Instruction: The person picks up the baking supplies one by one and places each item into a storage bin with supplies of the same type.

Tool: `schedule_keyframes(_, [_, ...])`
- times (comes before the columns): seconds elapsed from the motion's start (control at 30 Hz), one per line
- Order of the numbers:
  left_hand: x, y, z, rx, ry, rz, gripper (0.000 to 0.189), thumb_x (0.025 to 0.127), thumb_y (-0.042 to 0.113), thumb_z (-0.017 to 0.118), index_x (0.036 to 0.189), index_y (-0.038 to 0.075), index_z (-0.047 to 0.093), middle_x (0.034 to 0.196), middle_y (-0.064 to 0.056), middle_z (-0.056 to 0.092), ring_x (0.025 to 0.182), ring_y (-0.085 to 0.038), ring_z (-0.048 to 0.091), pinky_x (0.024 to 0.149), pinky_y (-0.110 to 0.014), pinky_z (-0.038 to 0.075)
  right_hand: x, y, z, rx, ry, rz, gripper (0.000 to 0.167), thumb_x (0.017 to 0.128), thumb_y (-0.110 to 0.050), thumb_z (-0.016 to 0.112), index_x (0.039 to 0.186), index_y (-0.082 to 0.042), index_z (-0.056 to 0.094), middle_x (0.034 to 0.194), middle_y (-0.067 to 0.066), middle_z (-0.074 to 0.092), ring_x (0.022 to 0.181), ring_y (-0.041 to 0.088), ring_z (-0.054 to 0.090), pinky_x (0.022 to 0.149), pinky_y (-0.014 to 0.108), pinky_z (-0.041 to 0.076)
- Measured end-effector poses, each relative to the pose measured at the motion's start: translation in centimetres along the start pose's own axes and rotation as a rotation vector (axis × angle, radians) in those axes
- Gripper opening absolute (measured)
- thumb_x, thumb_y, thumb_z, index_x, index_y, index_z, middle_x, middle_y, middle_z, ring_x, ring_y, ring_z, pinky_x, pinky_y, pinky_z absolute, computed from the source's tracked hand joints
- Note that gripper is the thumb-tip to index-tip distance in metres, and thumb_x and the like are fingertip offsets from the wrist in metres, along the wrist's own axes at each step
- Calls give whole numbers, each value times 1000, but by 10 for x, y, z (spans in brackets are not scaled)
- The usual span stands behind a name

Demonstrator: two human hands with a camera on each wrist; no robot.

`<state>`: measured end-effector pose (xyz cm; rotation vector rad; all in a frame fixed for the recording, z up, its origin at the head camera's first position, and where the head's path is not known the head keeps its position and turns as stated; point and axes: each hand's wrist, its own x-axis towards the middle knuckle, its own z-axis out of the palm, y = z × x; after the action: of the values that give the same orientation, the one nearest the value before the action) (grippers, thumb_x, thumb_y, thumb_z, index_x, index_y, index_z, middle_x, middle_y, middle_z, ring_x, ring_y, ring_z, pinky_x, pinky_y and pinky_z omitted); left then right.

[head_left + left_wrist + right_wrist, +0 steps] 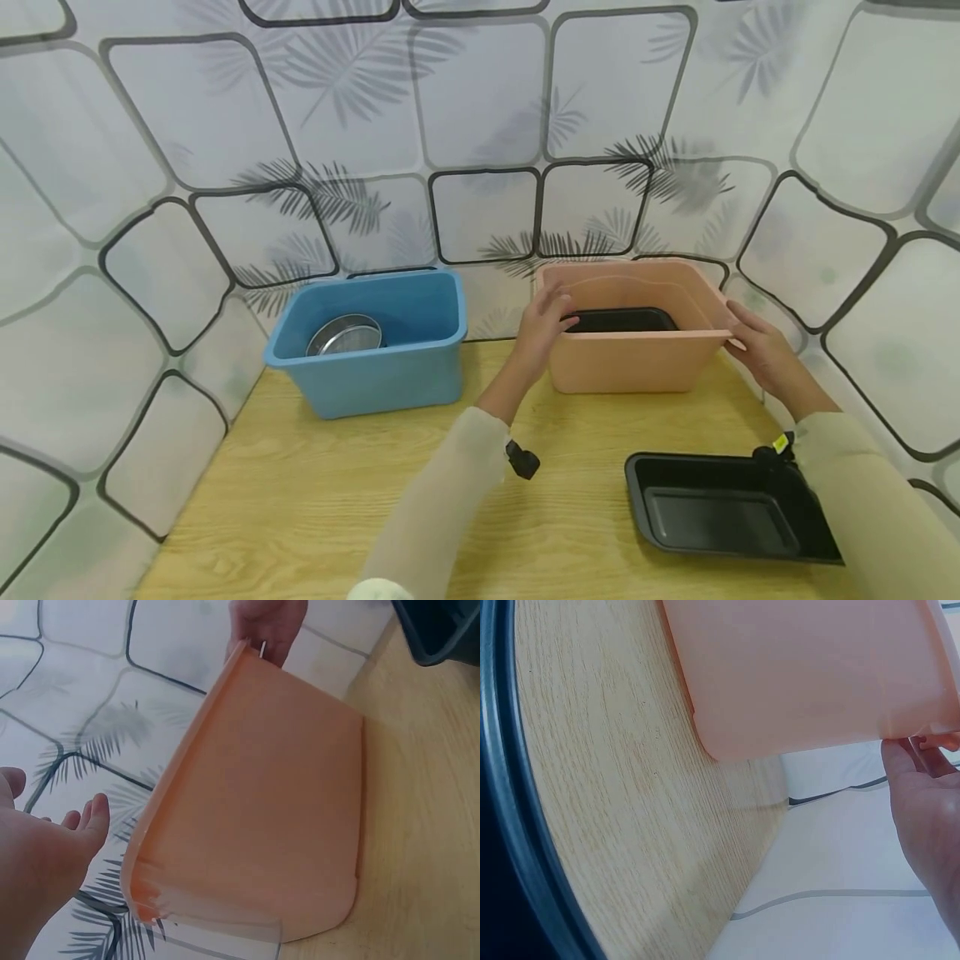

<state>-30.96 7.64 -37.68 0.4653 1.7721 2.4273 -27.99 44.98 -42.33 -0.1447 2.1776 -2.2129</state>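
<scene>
In the head view, a peach rectangular plastic bin (622,364) stands at the back right of the wooden tabletop (300,508), a dark rectangular pan (626,321) inside it. The right hand (761,347) pinches the bin's right rim, probably to steady it; the left hand (543,323), fingers loosely extended, is at its left front corner. A black shallow rectangular metal pan (716,508) lies nearer the right sleeve, within easy reach. Well to the left, a blue rectangular plastic bin (382,383) contains round silvery metal tins (345,336), its walls seemingly keeping them together.

In the left wrist view, a gap separates the relaxed left hand from the rim, so it appears to hold nothing.

In the right wrist view, thumb and fingers bracket the rim, a hold suited to a thin edge.
</scene>
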Motion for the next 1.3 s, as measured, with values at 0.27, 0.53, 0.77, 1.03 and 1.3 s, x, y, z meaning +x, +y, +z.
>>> schedule_keyframes(0.27, [-29, -18, 2, 2, -25, -7, 50, 105, 18, 54, 154, 13, 42, 145, -9, 54, 126, -29, 59, 103, -38, 53, -1, 2, 0, 13, -14, -21, 69, 111, -23, 40, 162, -16, -5, 168, -3, -16, 155, 21, -11, 121, 28, 10])
schedule_keyframes(0.53, [-60, -38, 5, 22, -37, -32, 50, 105, 23, 54, 153, 13, 42, 145, -11, 53, 127, -42, 57, 102, -36, 53, -3, 2, 1, 45, -16, -17, 69, 111, -23, 39, 161, -17, -7, 168, -3, -17, 155, 19, -11, 121, 30, 6])
schedule_keyframes(0.77, [-85, -51, 13, 38, -37, -30, 55, 105, 24, 55, 155, 10, 38, 148, -15, 49, 116, -23, 62, 102, -37, 53, -4, 3, -2, 56, -19, -18, 68, 111, -22, 39, 162, -18, -6, 168, -4, -16, 155, 16, -9, 121, 28, 7])
schedule_keyframes(1.03, [-113, -68, 25, 138, -9, -74, 64, 103, 31, 56, 159, 19, 30, 141, 7, 53, 110, -12, 62, 103, -35, 49, -2, 3, -5, -40, -34, -12, 68, 111, -24, 39, 162, -23, -6, 168, -9, -16, 155, 22, -11, 121, 25, 14])
schedule_keyframes(1.3, [-145, -91, 39, 134, -45, -155, 59, 104, 32, 56, 158, 28, 32, 145, 13, 45, 128, -9, 51, 105, -33, 48, -2, 2, -3, -1, -53, -31, 67, 111, -24, 38, 162, -19, -6, 167, -9, -16, 155, 21, -13, 120, 25, 13])
